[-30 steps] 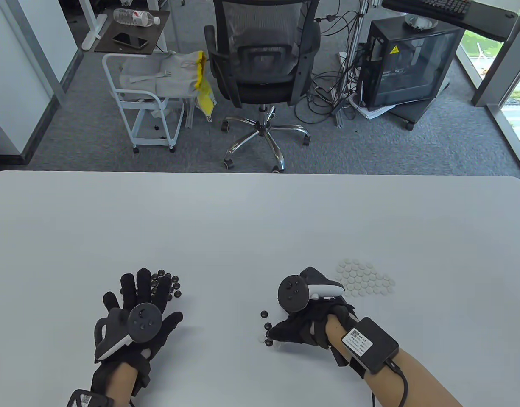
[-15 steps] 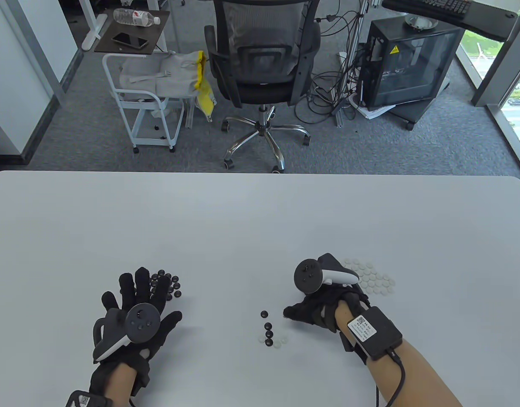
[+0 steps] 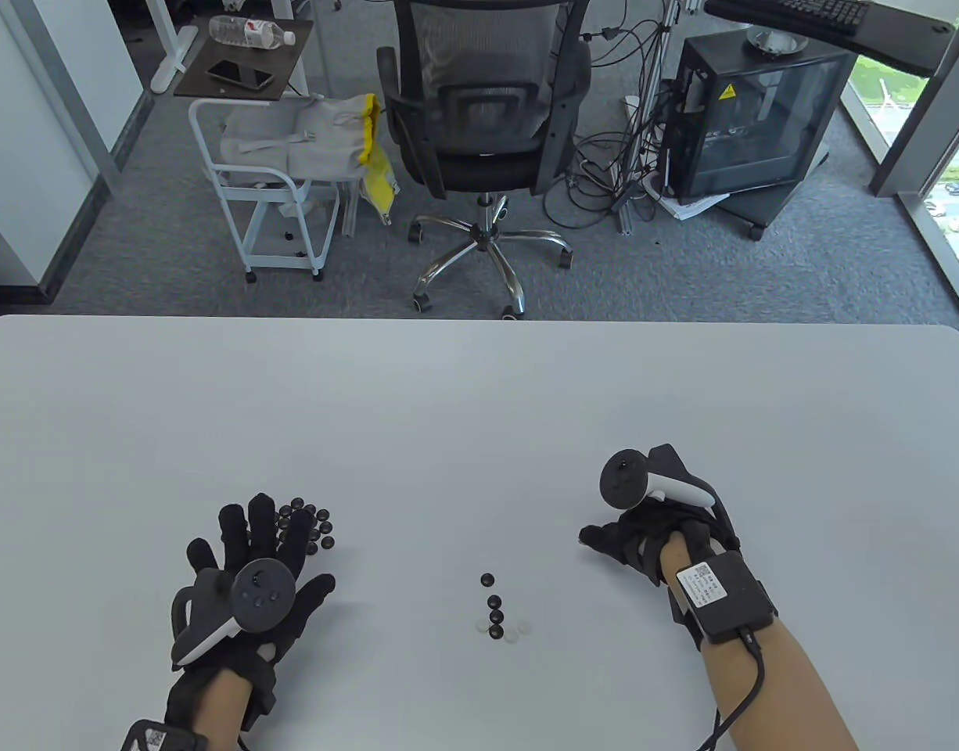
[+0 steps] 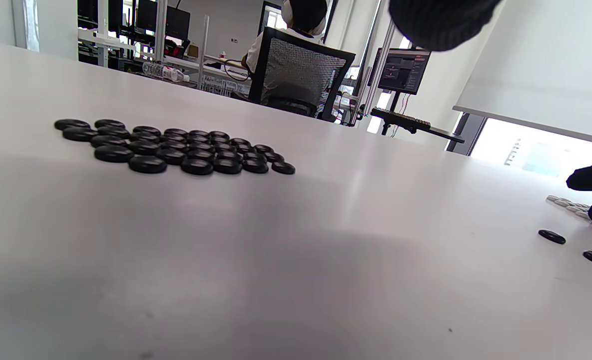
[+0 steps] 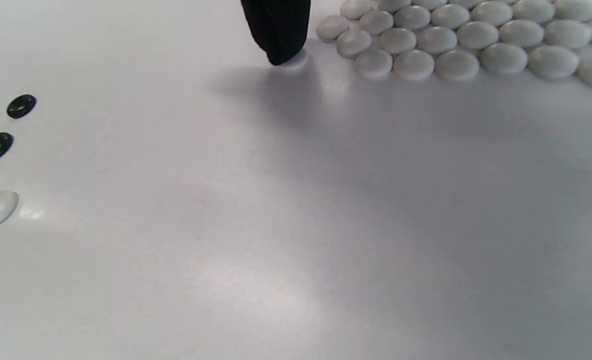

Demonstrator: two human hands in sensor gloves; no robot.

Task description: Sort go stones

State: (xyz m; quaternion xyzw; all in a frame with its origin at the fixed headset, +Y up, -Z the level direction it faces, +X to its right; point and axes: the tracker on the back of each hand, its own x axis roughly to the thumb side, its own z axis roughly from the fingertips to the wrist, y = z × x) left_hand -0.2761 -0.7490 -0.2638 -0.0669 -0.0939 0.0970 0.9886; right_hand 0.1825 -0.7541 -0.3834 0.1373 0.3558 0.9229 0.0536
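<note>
My left hand (image 3: 249,540) lies flat on the white table (image 3: 464,407) with fingers spread, beside a pile of several black stones (image 3: 311,526), which is also in the left wrist view (image 4: 176,150). My right hand (image 3: 601,538) sits over the white stone pile and hides it in the table view. In the right wrist view one fingertip (image 5: 278,35) presses a single white stone (image 5: 297,61) against the table, just left of the white stone pile (image 5: 450,45). A small mixed cluster (image 3: 497,610) of black and white stones lies between the hands.
An office chair (image 3: 483,117), a white trolley (image 3: 272,195) and a computer case (image 3: 753,117) stand on the floor beyond the table's far edge. The far half of the table is bare.
My right hand has moved from the mixed cluster up and to the right to the white pile, sliding a white stone under its fingertip. The left hand has stayed still.
</note>
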